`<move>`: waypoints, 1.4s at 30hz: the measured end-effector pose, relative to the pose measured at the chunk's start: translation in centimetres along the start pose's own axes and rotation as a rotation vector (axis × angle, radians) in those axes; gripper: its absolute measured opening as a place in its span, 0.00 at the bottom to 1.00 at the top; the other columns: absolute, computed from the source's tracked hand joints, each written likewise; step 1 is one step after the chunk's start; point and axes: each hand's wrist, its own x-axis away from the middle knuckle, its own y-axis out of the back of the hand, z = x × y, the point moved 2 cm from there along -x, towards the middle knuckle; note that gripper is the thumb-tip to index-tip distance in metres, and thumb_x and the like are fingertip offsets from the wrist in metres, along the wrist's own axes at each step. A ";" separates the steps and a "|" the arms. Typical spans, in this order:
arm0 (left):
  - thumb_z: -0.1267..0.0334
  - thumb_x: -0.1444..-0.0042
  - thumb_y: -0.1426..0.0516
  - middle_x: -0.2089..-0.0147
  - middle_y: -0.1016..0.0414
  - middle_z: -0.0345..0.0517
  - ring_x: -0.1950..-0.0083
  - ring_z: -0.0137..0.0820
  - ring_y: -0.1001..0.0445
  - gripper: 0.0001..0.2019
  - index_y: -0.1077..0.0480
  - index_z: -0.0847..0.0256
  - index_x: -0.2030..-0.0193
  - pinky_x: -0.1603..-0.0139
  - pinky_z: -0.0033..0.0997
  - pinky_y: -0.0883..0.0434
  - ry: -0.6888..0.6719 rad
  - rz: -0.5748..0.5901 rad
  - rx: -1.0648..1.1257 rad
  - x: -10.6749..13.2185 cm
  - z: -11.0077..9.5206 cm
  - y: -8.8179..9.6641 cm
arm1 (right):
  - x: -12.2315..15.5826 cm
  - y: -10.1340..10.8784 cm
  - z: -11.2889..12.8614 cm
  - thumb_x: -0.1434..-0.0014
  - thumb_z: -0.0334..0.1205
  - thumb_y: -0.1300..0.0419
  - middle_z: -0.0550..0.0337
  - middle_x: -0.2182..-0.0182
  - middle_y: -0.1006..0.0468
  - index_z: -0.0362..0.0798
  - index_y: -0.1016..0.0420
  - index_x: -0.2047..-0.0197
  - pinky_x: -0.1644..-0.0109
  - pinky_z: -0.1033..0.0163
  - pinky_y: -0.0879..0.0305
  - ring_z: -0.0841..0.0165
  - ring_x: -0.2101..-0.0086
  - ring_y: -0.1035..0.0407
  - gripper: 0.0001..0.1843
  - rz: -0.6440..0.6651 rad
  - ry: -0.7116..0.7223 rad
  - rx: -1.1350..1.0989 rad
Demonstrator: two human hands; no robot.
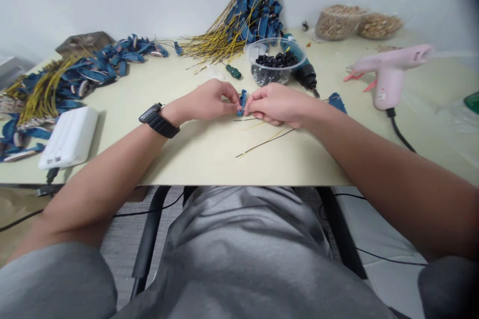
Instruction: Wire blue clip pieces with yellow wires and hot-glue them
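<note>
Pinching a small blue piece point(243, 101) between the fingertips of both hands, I had it just above the middle of the pale table point(209, 164), a little way in from the near edge. My left hand point(211, 101) was closed on its left side, thumb and forefinger pressed to it, and my right hand point(280, 104) was closed on its right side, the other fingers curled under. The two hands all but met around the piece, so only its upper part showed between them. A black watch point(159, 120) sat on my left wrist.

Thin yellow and black wires point(264, 142) lay on the table under and just in front of my right hand; whether any of them joined the piece I could not tell. A second blue piece point(337, 102) lay beside my right forearm.

Behind my hands stood a clear plastic bowl point(275, 54) of small black parts, with a green-handled screwdriver point(233, 71) to its left and a teal power driver point(303, 67) to its right. A pink glue gun point(389, 72) stood well to the right. A white box point(69, 137) lay near the left edge, next to a heap of blue pieces with yellow wires point(56, 84), and another such heap point(247, 17) leaned against the back wall.
</note>
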 end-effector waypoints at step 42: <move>0.52 0.34 0.33 0.44 0.09 0.52 0.43 0.45 0.15 0.14 0.11 0.60 0.55 0.32 0.47 0.24 0.004 0.065 0.111 0.0 0.4 0.2 | 0.1 -0.2 -0.1 0.30 0.30 0.30 0.62 0.71 0.25 0.51 0.19 0.65 0.64 0.55 0.49 0.68 0.72 0.41 0.11 -0.085 0.250 0.203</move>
